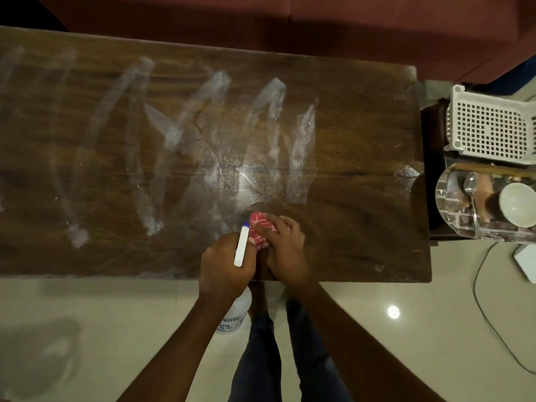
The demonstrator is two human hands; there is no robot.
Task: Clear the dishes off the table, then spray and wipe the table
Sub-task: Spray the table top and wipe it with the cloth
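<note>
Left hand [226, 264] is gripping the sprayer [242, 246], right hand [287, 252] is clutching the cloth [260, 227] on the streaked table [356, 134], basket [490, 123] and bowl [517, 205] sitting beside it.

A maroon sofa [319, 30] lines the far side of the room. At right, a white perforated plastic basket [490, 126] sits on a dark side stand [433, 169]. On the glossy pale tiled floor [87, 314], a dark cable [475, 288] curves beside a bright light reflection [393, 311].
</note>
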